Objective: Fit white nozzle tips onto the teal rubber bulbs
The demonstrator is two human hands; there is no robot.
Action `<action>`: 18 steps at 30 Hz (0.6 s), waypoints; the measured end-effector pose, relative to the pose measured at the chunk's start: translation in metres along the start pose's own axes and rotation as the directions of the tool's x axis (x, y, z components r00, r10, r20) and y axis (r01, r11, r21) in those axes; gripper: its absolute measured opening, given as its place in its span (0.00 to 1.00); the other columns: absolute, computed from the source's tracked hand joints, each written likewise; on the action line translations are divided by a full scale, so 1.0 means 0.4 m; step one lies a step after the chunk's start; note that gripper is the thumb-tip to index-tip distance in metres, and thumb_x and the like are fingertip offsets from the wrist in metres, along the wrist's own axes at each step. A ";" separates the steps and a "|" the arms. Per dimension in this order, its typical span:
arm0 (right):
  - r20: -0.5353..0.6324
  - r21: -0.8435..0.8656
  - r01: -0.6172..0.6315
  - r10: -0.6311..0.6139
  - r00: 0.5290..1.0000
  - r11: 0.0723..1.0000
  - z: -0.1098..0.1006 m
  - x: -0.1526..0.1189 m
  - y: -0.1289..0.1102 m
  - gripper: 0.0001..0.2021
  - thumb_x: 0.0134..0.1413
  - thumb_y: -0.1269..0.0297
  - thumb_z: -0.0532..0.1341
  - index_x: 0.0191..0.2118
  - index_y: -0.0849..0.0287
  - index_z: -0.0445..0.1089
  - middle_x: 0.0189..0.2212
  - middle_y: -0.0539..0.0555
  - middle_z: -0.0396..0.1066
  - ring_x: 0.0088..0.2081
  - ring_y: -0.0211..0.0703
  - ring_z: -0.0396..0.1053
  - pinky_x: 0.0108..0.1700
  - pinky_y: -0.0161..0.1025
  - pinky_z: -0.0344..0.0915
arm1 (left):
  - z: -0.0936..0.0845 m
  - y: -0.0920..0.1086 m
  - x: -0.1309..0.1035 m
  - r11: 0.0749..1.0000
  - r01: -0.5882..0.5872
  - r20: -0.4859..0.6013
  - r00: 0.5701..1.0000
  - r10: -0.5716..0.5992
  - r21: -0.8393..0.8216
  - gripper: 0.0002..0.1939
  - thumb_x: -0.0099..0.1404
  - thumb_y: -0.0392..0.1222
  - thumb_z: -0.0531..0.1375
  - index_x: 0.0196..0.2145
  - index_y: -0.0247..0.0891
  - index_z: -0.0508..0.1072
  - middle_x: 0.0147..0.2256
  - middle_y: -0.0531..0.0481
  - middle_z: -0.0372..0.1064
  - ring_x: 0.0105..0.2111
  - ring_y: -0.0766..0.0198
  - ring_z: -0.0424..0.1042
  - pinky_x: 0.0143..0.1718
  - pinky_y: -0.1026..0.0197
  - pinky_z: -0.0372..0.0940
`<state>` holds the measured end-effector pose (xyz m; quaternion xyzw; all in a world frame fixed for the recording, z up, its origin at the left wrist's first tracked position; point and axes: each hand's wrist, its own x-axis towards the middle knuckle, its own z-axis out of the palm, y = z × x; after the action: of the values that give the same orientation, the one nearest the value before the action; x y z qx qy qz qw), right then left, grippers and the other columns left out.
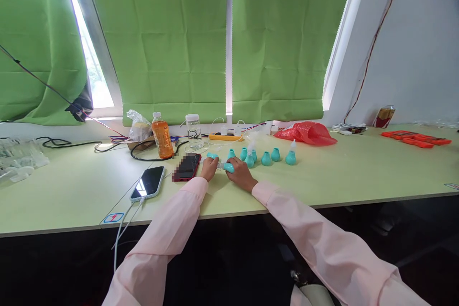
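A teal bulb syringe (228, 168) lies sideways in my right hand (241, 175), its clear nozzle pointing left. My left hand (208, 168) is closed at the tip end of that clear nozzle (220, 166); its fingertips are partly hidden. Just behind the left hand, another teal piece (212, 155) shows. To the right and behind my right hand stand several teal bulbs without nozzles, such as one bulb (266, 158) and another (275, 154). A bulb with a clear nozzle (290, 157) stands upright at the right end of the group. Another nozzle-topped bulb (248, 159) is nearer my hand.
Left of my hands lie a red-edged phone (190, 167) and a charging phone (147, 183). Behind them stand an orange drink bottle (162, 136) and a clear jar (194, 133). Red plastic bag (306, 133), orange power strip (225, 137), orange-red items (416, 137) and clear parts (21, 158) are farther out.
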<state>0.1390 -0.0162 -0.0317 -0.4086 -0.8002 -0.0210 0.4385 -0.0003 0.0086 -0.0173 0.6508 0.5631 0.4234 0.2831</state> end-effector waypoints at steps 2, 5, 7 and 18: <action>0.017 0.034 -0.023 0.022 1.000 0.999 0.002 -0.001 -0.002 0.08 0.38 0.74 0.55 0.30 0.60 0.64 0.28 0.55 0.65 0.33 0.45 0.64 0.34 0.39 0.60 | 0.001 0.000 -0.004 0.999 -0.029 -0.018 0.999 0.029 0.030 0.15 0.62 0.42 0.53 0.45 0.34 0.64 0.44 0.46 0.62 0.40 0.59 0.66 0.38 0.53 0.64; 0.063 0.109 -0.053 0.047 0.997 0.993 -0.001 -0.002 -0.004 0.07 0.34 0.74 0.56 0.27 0.60 0.64 0.23 0.51 0.65 0.28 0.41 0.62 0.32 0.37 0.58 | 0.000 0.002 -0.011 0.994 -0.076 -0.037 0.996 0.079 0.079 0.15 0.61 0.43 0.53 0.45 0.33 0.64 0.44 0.46 0.63 0.40 0.58 0.66 0.38 0.53 0.64; 0.094 0.167 -0.085 0.070 0.993 0.982 -0.006 0.000 -0.006 0.07 0.33 0.73 0.56 0.26 0.60 0.65 0.21 0.49 0.64 0.25 0.38 0.61 0.31 0.36 0.57 | 0.000 0.003 -0.015 0.989 -0.106 -0.044 0.993 0.111 0.106 0.15 0.61 0.43 0.53 0.45 0.33 0.64 0.44 0.46 0.62 0.40 0.58 0.66 0.39 0.53 0.64; 0.484 0.433 -0.489 0.262 0.835 0.758 -0.029 0.012 -0.024 0.07 0.32 0.69 0.58 0.23 0.60 0.59 0.11 0.41 0.52 0.13 0.30 0.53 0.15 0.29 0.48 | -0.002 0.000 -0.023 0.961 -0.197 -0.044 0.977 0.209 0.195 0.15 0.62 0.43 0.53 0.45 0.34 0.64 0.44 0.46 0.63 0.40 0.59 0.66 0.39 0.53 0.64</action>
<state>0.1393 -0.0239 -0.0179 -0.4190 -0.7431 0.3782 0.3595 -0.0012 -0.0004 -0.0191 0.7153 0.5398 0.4153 0.1569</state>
